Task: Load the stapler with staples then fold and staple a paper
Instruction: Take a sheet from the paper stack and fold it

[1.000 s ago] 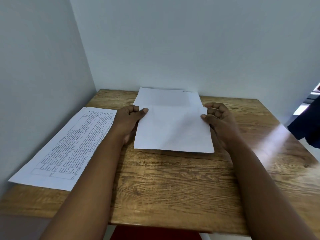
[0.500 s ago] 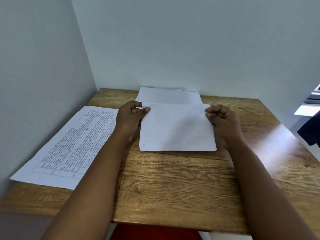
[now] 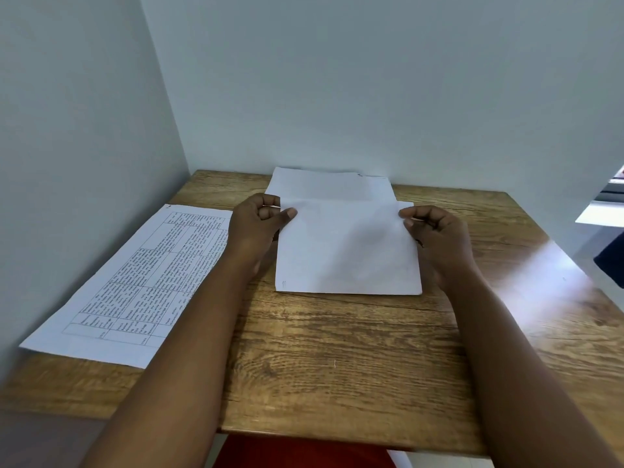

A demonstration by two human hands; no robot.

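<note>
A blank white paper (image 3: 347, 251) lies on the wooden table (image 3: 337, 359) near the far wall, its near half folded up over the far half. The far strip of the sheet still shows beyond the folded flap. My left hand (image 3: 256, 224) pinches the flap's upper left corner between thumb and fingers. My right hand (image 3: 435, 234) pinches the upper right corner the same way. No stapler or staples are in view.
A printed sheet with a table of text (image 3: 135, 282) lies at the left, along the side wall. Walls close the table's left and far sides. A red item (image 3: 297, 454) shows below the near edge, and a dark shape (image 3: 611, 258) at the far right.
Both hands have carried the flap's free edge farther toward the wall, so less of the far strip shows. The fold line near me has flattened.
</note>
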